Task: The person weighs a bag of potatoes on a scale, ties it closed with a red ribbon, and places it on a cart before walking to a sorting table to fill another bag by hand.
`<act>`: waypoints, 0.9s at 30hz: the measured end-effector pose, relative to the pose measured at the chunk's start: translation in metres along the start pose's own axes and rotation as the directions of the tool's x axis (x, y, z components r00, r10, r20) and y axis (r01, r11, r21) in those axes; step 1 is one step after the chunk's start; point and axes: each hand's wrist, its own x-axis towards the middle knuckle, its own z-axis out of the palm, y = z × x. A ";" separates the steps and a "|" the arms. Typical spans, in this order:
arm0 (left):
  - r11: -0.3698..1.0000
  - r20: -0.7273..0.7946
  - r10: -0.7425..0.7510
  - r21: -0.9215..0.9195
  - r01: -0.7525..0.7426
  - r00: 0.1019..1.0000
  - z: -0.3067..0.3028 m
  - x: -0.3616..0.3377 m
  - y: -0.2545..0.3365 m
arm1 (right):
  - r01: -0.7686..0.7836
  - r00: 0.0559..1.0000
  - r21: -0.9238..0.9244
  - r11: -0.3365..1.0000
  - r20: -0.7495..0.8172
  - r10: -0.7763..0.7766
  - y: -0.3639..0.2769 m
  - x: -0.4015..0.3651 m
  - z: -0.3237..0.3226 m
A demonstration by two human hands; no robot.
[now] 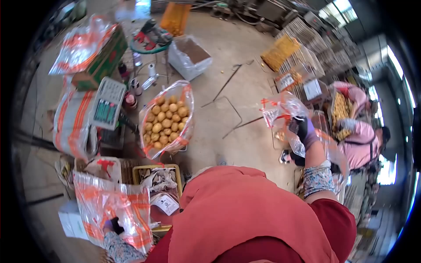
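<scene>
My right hand (302,129), in a purple and black glove, is stretched out to the right. Its fingers are closed on a clear plastic bag (285,105) with red-orange markings, which hangs crumpled around the hand. At lower left, my left hand (115,225), gloved the same way, touches a clear plastic bag with orange stripes (109,197); its fingers are too small and dark to make out. Ahead of me stands an open bag (189,105) lined with clear plastic, filled with round yellow-brown fruit or potatoes (164,122).
A digital scale display (107,103) and a green carton (103,57) stand left. A yellow crate (177,175) holds scraps. A metal frame (239,125) stands on the floor. A person in pink (362,140) works at right near stacked crates (307,61). A lined white box (188,57) sits ahead.
</scene>
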 end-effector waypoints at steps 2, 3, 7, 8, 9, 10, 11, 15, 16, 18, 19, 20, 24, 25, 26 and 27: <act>0.989 0.045 0.091 -0.120 -0.085 0.995 -0.041 0.011 0.015 | 0.133 0.987 -0.187 0.973 0.115 -0.112 -0.028 -0.032 0.016; 0.940 0.165 0.034 -0.340 0.024 0.986 -0.071 0.020 0.029 | 0.204 0.969 -0.265 0.942 0.193 -0.155 -0.039 -0.043 0.022; 0.597 0.272 0.049 -0.779 0.190 0.961 -0.215 0.020 0.198 | -0.087 0.930 -0.067 0.994 0.353 0.106 -0.044 -0.055 0.030; 0.734 -0.019 0.106 -0.673 -0.091 0.994 -0.276 0.005 0.296 | 0.042 0.913 -0.093 0.995 0.409 0.000 -0.052 -0.058 0.029; 0.571 -0.164 0.311 -0.755 -0.322 0.936 -0.302 0.006 0.367 | 0.176 0.878 -0.106 0.979 0.466 -0.108 -0.049 -0.056 0.028; 0.747 -0.429 0.426 -0.330 -0.577 0.797 -0.290 0.022 0.405 | 0.547 0.737 -0.304 0.780 0.616 -0.277 -0.012 -0.041 0.015; 0.714 -0.521 0.567 -0.076 -0.696 0.638 -0.281 0.043 0.447 | 0.574 0.660 -0.175 0.800 0.678 -0.324 0.006 -0.030 0.016; 0.676 -0.713 0.414 -0.175 -0.716 0.566 -0.242 0.128 0.609 | 0.131 0.623 0.401 0.907 0.678 -0.390 0.009 -0.021 0.031; 0.682 -0.726 0.387 -0.190 -0.707 0.569 -0.224 0.160 0.629 | -0.010 0.490 0.404 0.915 0.799 -0.347 0.012 -0.015 0.030; 0.764 -0.720 0.290 -0.223 -0.606 0.630 -0.206 0.195 0.664 | -0.075 0.263 0.347 0.935 0.911 -0.317 0.056 0.004 0.048; 0.843 -0.489 0.366 -0.186 -0.505 0.792 -0.193 0.224 0.658 | 0.241 0.304 0.547 0.802 0.742 -0.597 0.013 -0.001 0.042; 0.909 -0.205 0.374 -0.115 -0.402 0.904 -0.178 0.241 0.650 | 0.080 0.265 0.274 0.958 0.921 -0.286 0.002 0.007 0.041; 0.592 -0.463 -0.314 -0.778 -0.211 0.829 -0.197 0.180 0.593 | 0.041 0.444 0.121 0.992 0.887 -0.126 0.032 0.054 0.062; 0.494 -0.498 -0.421 -0.827 -0.269 0.758 -0.174 0.208 0.520 | 0.112 0.502 0.073 0.991 0.856 -0.120 0.028 0.070 0.058; 0.297 -0.455 -0.464 -0.888 -0.350 0.760 -0.190 0.188 0.504 | 0.180 0.558 0.022 0.983 0.821 -0.121 0.025 0.087 0.056; 0.086 -0.407 -0.497 -0.902 -0.423 0.767 -0.220 0.164 0.502 | 0.222 0.560 0.021 0.975 0.815 -0.146 0.025 0.105 0.056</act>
